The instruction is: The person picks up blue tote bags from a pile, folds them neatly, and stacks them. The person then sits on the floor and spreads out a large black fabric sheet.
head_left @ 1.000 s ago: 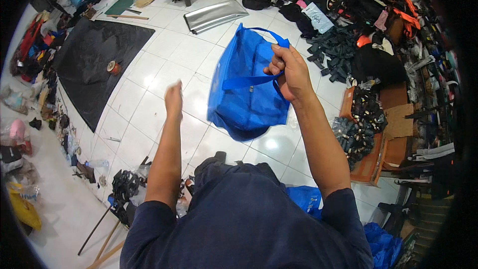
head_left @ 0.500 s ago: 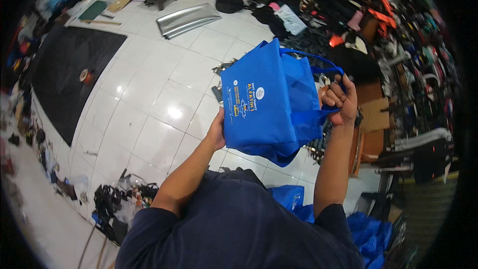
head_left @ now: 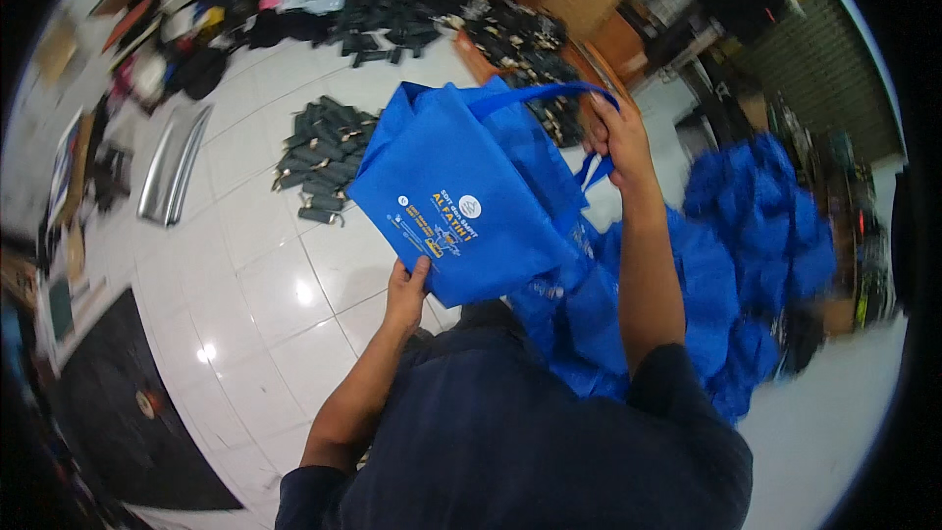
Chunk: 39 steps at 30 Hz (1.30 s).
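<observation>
A blue fabric tote bag [head_left: 461, 191] with white and yellow print hangs tilted in front of me, held between both hands. Its two handles run together into my right hand [head_left: 618, 137], whose fingers are wrapped round them at the upper right. My left hand [head_left: 407, 292] grips the lower left edge of the bag, with the thumb on the printed face and the other fingers hidden behind it. To the right of my body lies a large heap of blue bags [head_left: 677, 285], spread along the floor.
Dark rolled bundles [head_left: 324, 152] lie in a pile on the white tiled floor beyond the bag. A folded silver sheet [head_left: 175, 169] is further left. A black sheet [head_left: 128, 412] with a spool [head_left: 149, 403] on it lies at lower left. Cardboard [head_left: 579, 2] and clutter line the far side.
My view has swung to the right, bringing the heap of blue bags and the dark bundles into fuller sight. The bag stays in both hands and has tilted.
</observation>
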Available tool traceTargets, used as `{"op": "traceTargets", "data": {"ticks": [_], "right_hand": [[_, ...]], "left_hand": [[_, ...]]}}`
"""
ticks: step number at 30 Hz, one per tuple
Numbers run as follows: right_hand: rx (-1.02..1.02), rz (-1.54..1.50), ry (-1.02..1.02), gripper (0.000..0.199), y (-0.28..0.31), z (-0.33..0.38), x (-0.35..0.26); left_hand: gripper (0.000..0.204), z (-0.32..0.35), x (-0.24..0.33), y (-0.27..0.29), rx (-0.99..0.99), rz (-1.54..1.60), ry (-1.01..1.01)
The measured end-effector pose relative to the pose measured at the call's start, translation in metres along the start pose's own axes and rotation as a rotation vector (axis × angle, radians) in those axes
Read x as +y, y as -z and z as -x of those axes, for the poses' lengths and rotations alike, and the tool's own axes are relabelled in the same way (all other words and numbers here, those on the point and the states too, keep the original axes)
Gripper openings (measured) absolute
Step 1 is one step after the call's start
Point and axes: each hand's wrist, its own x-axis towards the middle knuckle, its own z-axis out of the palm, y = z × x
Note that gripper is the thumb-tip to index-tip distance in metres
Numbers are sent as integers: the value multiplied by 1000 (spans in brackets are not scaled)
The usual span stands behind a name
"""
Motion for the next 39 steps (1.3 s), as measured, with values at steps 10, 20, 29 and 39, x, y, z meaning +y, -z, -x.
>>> {"op": "traceTargets", "data": {"ticks": [10,20,29,39], "right_hand": [[202,-212,36,17,34,54,-3],[179,-57,161,18,-4,134,-65],[188,242,257,21,-46,222,-110],[517,551,64,41,-9,302,-152]], "left_hand": [[58,-52,9,24,-621,-301,617],[88,-90,63,-26,-539,-952,-446],[89,-57,238,-177,-1435,-1434,-1194],[38,-36,145,-269,-1969,-1087,-895]]}}
